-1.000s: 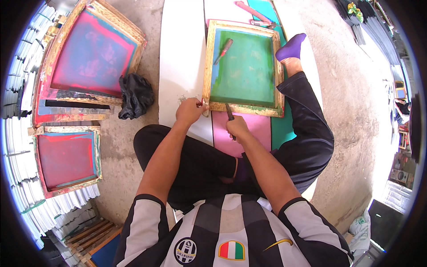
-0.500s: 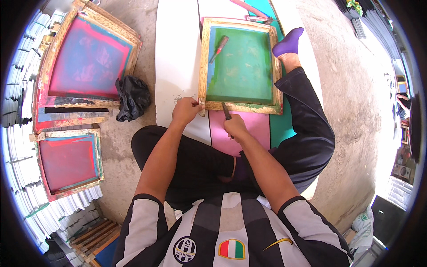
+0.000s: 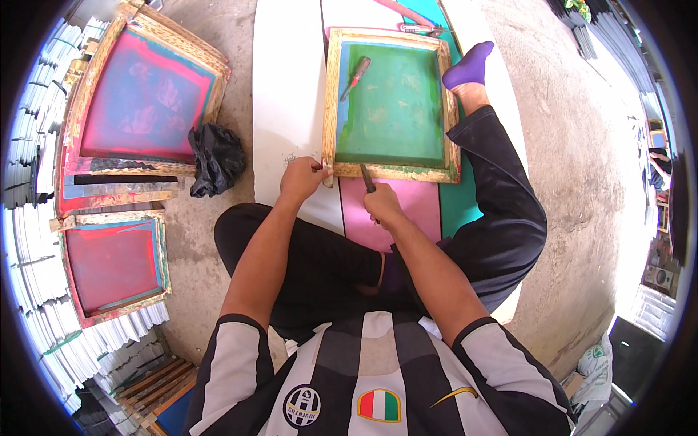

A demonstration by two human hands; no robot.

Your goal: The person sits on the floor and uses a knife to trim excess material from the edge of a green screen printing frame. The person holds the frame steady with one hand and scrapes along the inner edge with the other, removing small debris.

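Observation:
A wooden screen-printing frame (image 3: 389, 173) with green mesh (image 3: 398, 109) lies in front of me. My left hand (image 3: 300, 179) is closed at its near left corner, thumb and fingers pinched together. Whether they grip the wood or a small piece there is hidden. My right hand (image 3: 383, 203) is wrapped round a dark, narrow tool (image 3: 368, 179), whose exact kind I cannot make out. The tool's tip reaches the frame's near bar. A screwdriver (image 3: 355, 78) with a dark and red handle rests slantwise on the mesh.
The frame lies on a white, pink and green board (image 3: 287, 94). Beyond it are a second screwdriver (image 3: 419, 29) and a pink bar (image 3: 402, 11). My purple-socked foot (image 3: 469, 67) is beside the frame's right edge. Leftward are a black plastic bag (image 3: 217, 161) and pink-meshed frames (image 3: 113, 265).
The view has shifted very slightly, with the frame appearing a little higher and further left. Both hands keep nearly the same pose, the right still holding the dark tool.

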